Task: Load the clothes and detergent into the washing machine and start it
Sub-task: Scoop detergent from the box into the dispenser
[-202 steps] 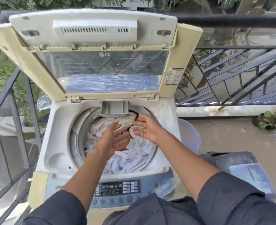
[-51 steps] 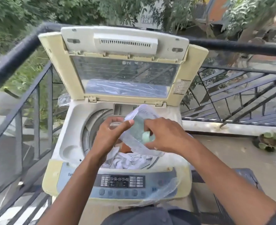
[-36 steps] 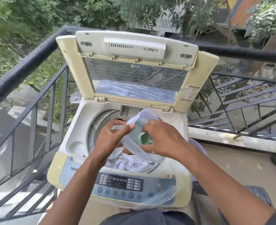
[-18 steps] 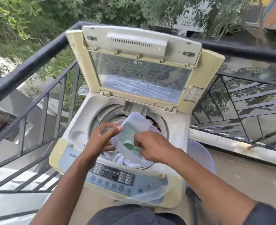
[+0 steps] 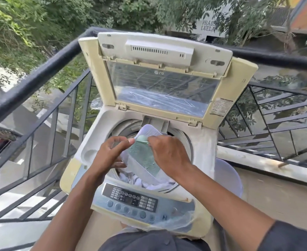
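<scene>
A yellowed top-loading washing machine point(image 5: 87, 154) stands with its lid point(image 5: 160, 87) raised. White clothes point(image 5: 154, 184) lie in the drum. Over the drum I hold a clear plastic tub of green detergent powder point(image 5: 145, 160), tilted. My left hand point(image 5: 107, 156) grips the tub's left side, thumb on its rim. My right hand point(image 5: 169, 154) pinches a pale green scoop point(image 5: 141, 138) at the tub's top end. The control panel point(image 5: 134, 198) lies below my wrists, partly under plastic film.
A black metal railing point(image 5: 40, 69) runs along the left and behind the machine. A translucent plastic basin point(image 5: 228, 178) stands to the machine's right on the balcony floor. Trees and a street lie beyond the railing.
Both hands earlier pressed the clothes down in the drum; they now hold the detergent tub. In the last second my right hand lifted the scoop from inside the tub toward its top end.
</scene>
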### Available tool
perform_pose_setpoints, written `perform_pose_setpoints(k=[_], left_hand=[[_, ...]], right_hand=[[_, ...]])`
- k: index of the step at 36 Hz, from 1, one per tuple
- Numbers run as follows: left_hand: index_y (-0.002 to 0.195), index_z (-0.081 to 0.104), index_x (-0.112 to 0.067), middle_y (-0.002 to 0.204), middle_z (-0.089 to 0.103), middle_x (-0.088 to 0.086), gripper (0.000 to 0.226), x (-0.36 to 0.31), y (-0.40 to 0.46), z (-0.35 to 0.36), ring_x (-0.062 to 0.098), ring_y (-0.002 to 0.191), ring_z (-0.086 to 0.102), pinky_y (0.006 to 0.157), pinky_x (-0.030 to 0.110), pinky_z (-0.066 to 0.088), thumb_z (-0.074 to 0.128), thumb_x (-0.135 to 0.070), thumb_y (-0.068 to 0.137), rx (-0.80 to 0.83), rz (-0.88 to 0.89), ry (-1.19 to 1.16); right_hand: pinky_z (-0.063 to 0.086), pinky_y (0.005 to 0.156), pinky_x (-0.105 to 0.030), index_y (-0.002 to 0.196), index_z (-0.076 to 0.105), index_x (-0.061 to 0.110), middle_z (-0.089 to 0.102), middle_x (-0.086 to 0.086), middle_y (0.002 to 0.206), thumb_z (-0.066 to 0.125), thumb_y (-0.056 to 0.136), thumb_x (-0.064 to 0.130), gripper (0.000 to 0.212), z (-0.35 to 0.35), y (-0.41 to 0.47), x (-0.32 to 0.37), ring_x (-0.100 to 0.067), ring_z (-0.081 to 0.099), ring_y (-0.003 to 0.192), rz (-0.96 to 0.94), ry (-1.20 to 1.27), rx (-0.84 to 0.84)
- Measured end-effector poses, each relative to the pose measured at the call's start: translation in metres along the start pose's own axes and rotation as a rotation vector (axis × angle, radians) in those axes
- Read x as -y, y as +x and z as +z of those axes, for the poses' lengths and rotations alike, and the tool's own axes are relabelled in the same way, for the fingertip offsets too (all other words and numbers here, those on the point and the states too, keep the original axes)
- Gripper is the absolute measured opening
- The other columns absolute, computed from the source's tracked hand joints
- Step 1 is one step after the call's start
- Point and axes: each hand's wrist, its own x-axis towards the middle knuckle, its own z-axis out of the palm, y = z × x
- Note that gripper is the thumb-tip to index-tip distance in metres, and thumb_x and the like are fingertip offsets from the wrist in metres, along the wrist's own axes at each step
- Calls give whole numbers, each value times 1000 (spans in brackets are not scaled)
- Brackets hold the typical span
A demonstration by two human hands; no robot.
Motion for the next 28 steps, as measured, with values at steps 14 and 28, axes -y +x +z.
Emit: perform_pose_setpoints(k=[14,28], left_hand=[[107,75,-28,100,74,0,68,-8,43,-54,20,80,68,81,56,67,85,-71,55,48,31,31],[114,72,-25,93,74,0,73,-17,69,-74,21,73,69,79,50,67,82,-70,58,179,56,51]], right_hand=[[33,64,-35,101,68,3,63,-15,95,52,85,-7,25,6,23,34,-35,64,88,-107,-130,279],[54,66,-37,113,72,23,68,0,94,58,88,-3,39,46,55,56,-22,65,80,-188,184,92]])
